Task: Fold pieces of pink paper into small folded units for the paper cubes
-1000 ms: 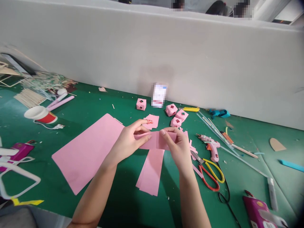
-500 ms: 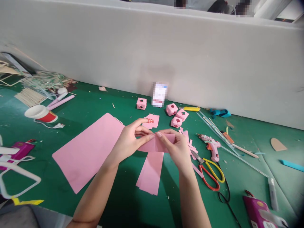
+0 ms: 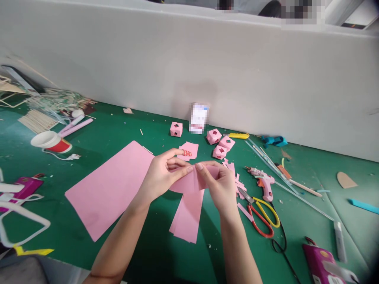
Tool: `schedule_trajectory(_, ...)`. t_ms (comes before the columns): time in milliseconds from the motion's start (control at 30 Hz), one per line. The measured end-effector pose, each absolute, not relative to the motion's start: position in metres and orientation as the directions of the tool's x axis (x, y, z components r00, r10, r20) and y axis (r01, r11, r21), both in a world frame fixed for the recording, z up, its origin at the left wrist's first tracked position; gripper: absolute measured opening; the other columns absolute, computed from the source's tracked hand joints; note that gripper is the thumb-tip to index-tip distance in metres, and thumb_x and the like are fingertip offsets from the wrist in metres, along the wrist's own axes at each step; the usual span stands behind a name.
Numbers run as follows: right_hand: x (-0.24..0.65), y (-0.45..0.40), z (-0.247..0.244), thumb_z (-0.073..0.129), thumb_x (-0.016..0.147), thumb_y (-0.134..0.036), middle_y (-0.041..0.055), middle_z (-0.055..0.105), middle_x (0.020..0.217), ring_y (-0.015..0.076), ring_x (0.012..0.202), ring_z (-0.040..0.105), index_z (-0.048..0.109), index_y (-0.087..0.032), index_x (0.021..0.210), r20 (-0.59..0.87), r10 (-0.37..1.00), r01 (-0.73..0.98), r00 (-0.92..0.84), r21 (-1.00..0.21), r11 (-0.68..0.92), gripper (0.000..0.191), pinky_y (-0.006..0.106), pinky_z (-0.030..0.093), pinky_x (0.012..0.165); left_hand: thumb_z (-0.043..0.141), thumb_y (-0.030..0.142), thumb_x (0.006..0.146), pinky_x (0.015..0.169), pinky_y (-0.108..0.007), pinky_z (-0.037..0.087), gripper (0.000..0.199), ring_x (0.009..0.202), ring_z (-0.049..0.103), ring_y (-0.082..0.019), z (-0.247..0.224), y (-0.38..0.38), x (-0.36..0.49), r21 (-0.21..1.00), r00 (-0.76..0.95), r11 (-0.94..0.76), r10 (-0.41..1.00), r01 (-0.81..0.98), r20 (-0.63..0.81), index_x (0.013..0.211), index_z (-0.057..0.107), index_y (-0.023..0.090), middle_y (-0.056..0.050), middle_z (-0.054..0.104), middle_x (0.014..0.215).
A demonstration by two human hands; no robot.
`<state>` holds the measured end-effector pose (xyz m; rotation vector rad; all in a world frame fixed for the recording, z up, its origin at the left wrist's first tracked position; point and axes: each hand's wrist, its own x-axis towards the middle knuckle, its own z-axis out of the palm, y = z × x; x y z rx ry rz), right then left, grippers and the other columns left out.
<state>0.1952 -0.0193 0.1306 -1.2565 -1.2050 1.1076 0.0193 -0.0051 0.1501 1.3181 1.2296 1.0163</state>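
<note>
A creased piece of pink paper (image 3: 189,182) is pinched between my left hand (image 3: 166,172) and my right hand (image 3: 217,182), with both thumbs near the crease at its top edge. Something red and white wraps my left index fingertip. Below the held piece lie overlapping pink strips (image 3: 187,221). Just beyond my fingers is a small stack of pink pieces (image 3: 193,150). A large pink sheet (image 3: 109,189) lies left of my hands. Folded pink paper shapes with diamond holes stand farther back, one alone (image 3: 176,129) and several grouped (image 3: 214,136) to its right.
Scissors (image 3: 263,217), a pink glue gun (image 3: 266,185) with a cord and pink scraps lie right of my right hand. A yellow cutter (image 3: 238,135) lies behind. At left stands a paper cup (image 3: 51,142). A phone (image 3: 199,118) leans on the grey partition (image 3: 133,59).
The held pink paper bows more and its lower edge sits slightly lower. Both hands keep their pinch and have shifted only slightly.
</note>
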Motion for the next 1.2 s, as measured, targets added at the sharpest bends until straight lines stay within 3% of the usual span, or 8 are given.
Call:
schedule_trajectory(500, 0.188, -0.02, 0.13, 0.075, 0.088, -0.043, 0.0052, 0.079, 0.09, 0.0226, 0.086, 0.073, 0.08, -0.023, 0.086, 0.104, 0.985, 0.03, 0.136, -0.995, 0.1, 0.021, 0.034, 0.057, 0.079, 0.085, 0.035, 0.078, 0.085, -0.029, 0.064, 0.027, 0.087, 0.078, -0.02, 0.148, -0.005, 0.02, 0.991, 0.089, -0.031, 0.996, 0.128, 0.019, 0.097, 0.074, 0.021, -0.001, 0.08, 0.09)
schedule_trajectory(700, 0.188, -0.02, 0.129, 0.077, 0.085, -0.046, 0.0046, 0.079, 0.088, 0.0217, 0.082, 0.072, 0.081, -0.023, 0.085, 0.033, 0.991, -0.029, 0.129, -0.999, 0.037, 0.023, 0.031, 0.055, 0.072, 0.087, 0.036, 0.076, 0.088, -0.031, 0.063, 0.029, 0.088, 0.078, -0.02, 0.151, -0.005, 0.019, 0.991, 0.083, -0.022, 0.996, 0.13, 0.011, 0.097, 0.072, 0.022, -0.001, 0.08, 0.089)
schedule_trajectory(800, 0.188, -0.02, 0.129, 0.078, 0.084, -0.048, 0.0046, 0.079, 0.086, 0.0215, 0.079, 0.072, 0.08, -0.022, 0.084, 0.004, 0.991, -0.033, 0.133, -0.999, 0.008, 0.025, 0.03, 0.054, 0.068, 0.086, 0.038, 0.077, 0.091, -0.032, 0.062, 0.032, 0.09, 0.077, -0.02, 0.154, -0.005, 0.016, 0.99, 0.091, -0.005, 0.996, 0.139, -0.008, 0.101, 0.071, 0.023, 0.0, 0.08, 0.09)
schedule_trajectory(967, 0.192, -0.018, 0.132, 0.076, 0.085, -0.048, 0.0045, 0.078, 0.085, 0.0218, 0.082, 0.071, 0.079, -0.022, 0.084, 0.029, 0.994, 0.033, 0.103, -0.999, 0.026, 0.027, 0.031, 0.054, 0.074, 0.087, 0.039, 0.076, 0.088, -0.031, 0.061, 0.049, 0.102, 0.074, -0.021, 0.159, -0.004, 0.008, 0.974, 0.213, 0.072, 0.97, 0.214, -0.118, 0.12, 0.067, 0.029, -0.001, 0.078, 0.107)
schedule_trajectory(1100, 0.197, -0.017, 0.133, 0.076, 0.085, -0.048, 0.0047, 0.077, 0.092, 0.0205, 0.084, 0.069, 0.078, -0.022, 0.089, 0.03, 0.997, 0.061, 0.068, -0.998, 0.025, 0.027, 0.029, 0.052, 0.072, 0.084, 0.041, 0.079, 0.074, -0.03, 0.062, 0.052, 0.094, 0.074, -0.022, 0.158, -0.003, 0.005, 0.951, 0.219, 0.139, 0.954, 0.276, -0.203, 0.126, 0.065, 0.032, 0.0, 0.076, 0.094)
schedule_trajectory(1200, 0.202, -0.016, 0.131, 0.073, 0.087, -0.051, 0.003, 0.072, 0.083, 0.017, 0.073, 0.062, 0.075, -0.02, 0.087, 0.035, 0.997, 0.082, 0.074, -0.996, 0.029, 0.031, 0.026, 0.046, 0.061, 0.084, 0.043, 0.077, 0.076, -0.034, 0.062, 0.048, 0.092, 0.074, -0.024, 0.158, -0.003, 0.005, 0.942, 0.166, 0.112, 0.971, 0.317, -0.171, 0.121, 0.068, 0.03, -0.002, 0.076, 0.092)
